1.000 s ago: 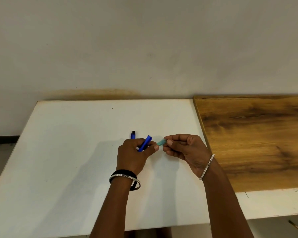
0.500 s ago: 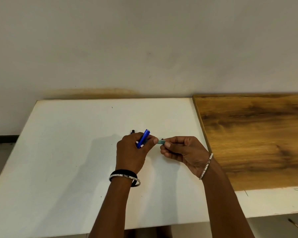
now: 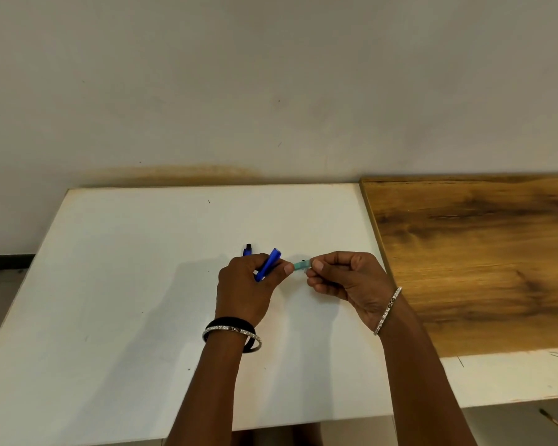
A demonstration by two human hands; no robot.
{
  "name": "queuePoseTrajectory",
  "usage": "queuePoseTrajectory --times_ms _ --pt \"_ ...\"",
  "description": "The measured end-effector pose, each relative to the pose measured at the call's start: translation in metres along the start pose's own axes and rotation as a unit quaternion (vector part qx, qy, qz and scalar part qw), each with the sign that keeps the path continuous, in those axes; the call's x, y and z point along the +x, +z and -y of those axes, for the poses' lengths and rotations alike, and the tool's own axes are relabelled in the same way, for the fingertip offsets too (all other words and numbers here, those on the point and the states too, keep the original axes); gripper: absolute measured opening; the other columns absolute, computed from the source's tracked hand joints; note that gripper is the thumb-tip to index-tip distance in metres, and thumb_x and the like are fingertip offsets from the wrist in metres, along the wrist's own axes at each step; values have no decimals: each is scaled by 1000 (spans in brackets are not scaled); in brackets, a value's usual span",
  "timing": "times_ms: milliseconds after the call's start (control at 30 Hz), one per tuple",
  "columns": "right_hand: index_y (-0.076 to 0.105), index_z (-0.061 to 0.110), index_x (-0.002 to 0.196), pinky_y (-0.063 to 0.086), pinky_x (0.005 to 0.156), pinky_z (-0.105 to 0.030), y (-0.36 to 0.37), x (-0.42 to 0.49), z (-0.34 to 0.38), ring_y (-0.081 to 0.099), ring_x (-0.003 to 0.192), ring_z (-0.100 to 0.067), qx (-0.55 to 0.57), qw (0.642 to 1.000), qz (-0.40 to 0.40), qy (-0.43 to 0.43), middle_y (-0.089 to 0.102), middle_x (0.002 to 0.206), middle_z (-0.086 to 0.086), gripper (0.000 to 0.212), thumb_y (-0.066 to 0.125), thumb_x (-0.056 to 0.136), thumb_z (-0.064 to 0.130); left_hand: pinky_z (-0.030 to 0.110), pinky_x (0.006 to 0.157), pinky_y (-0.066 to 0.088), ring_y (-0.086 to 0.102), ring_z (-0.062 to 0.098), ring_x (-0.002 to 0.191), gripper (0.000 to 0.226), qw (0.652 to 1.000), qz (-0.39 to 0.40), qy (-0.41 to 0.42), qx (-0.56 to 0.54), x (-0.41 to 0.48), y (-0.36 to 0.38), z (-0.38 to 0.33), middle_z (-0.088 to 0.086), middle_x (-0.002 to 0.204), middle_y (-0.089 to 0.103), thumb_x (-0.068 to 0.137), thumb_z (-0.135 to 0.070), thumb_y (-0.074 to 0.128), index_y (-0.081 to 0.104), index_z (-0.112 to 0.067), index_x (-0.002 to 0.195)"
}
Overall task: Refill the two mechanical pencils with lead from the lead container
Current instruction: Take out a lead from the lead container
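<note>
My left hand [image 3: 245,288] grips a blue mechanical pencil [image 3: 269,264], its upper end sticking out up and to the right above my fingers. Just behind that hand lies a second blue pencil [image 3: 247,250] on the white table [image 3: 126,284]; only its dark-tipped end shows. My right hand [image 3: 348,281] pinches a small teal lead container [image 3: 302,264] between thumb and fingers. The container's free end points left, close to my left thumb tip. Whether any lead sticks out cannot be made out.
A dark wooden board [image 3: 480,259] lies along the white table's right side, against the wall. A lower white surface [image 3: 512,378] sits in front of it. On the floor at bottom right lies a thin stick [image 3: 556,421].
Both hands stay together over the table's middle. The held pencil tilted a little more upright, and the container drew slightly closer to my left thumb.
</note>
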State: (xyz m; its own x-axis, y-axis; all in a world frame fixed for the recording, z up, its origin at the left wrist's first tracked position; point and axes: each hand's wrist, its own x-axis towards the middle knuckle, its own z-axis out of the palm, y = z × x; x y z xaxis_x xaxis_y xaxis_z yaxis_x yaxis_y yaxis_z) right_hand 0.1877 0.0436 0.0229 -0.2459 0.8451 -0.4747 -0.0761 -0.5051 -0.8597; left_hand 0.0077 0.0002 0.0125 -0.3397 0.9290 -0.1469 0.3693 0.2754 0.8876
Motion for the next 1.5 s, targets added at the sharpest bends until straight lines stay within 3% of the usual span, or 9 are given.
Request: queuePoseTrajectory --times_ms 267,367,500,633,1000,1167,1367,1500 --pt "70 -6 102 60 70 -28 2 0 -1 72 78 -26 23 999 34 16 73 91 -24 20 67 85 5 14 58 34 50 5 61 23 996 -22 48 72 -1 -1 -1 -16 64 55 78 -45 69 75 -27 90" --pt "69 -6 103 60 69 -27 3 0 -2 73 77 -27 26 999 35 24 73 89 -24 19 65 85 -1 22 66 43 54 11 71 27 985 -24 110 131 -2 -1 -3 -6 72 59 82 -47 65 73 -22 90" --pt "70 -5 100 60 67 -26 3 -1 -2 73 75 -26 38 998 37 30 73 87 -24 17 64 84 -4 23 58 37 47 12 65 31 970 -28 156 184 -2 0 -7 -5 72 50 84 -50 59 69 -21 87" --pt "70 -5 100 60 69 -27 3 0 -2 73 76 -25 47 998 40 31 73 87 -23 17 64 84 -3 26 59 43 50 13 67 31 970 -27 158 185 -3 -1 -7 -3 76 54 85 -49 60 70 -20 91" --pt "68 -8 103 60 66 -26 5 0 -4 73 75 -25 53 997 37 50 72 86 -23 19 63 84 -5 20 55 37 49 11 66 26 959 -30 177 217 -4 -1 -7 -9 82 46 89 -47 56 67 -25 95" --pt "68 -8 102 61 67 -26 5 0 -4 72 72 -24 55 997 33 47 72 84 -21 19 64 84 -3 16 53 33 46 11 64 28 967 -30 161 193 -2 -2 -6 -8 77 47 87 -47 57 69 -22 92" --pt "70 -6 99 61 68 -27 4 1 -3 71 70 -22 40 999 18 27 73 82 -20 16 65 85 0 33 58 45 50 16 67 30 978 -22 136 157 -1 -2 -5 0 73 53 87 -48 58 70 -20 87" --pt "71 -5 96 60 64 -25 4 0 -2 72 68 -21 16 1000 5 9 74 81 -19 15 67 84 3 25 62 43 50 13 67 28 989 -19 95 108 -2 -2 0 -6 70 54 84 -46 62 71 -21 88"
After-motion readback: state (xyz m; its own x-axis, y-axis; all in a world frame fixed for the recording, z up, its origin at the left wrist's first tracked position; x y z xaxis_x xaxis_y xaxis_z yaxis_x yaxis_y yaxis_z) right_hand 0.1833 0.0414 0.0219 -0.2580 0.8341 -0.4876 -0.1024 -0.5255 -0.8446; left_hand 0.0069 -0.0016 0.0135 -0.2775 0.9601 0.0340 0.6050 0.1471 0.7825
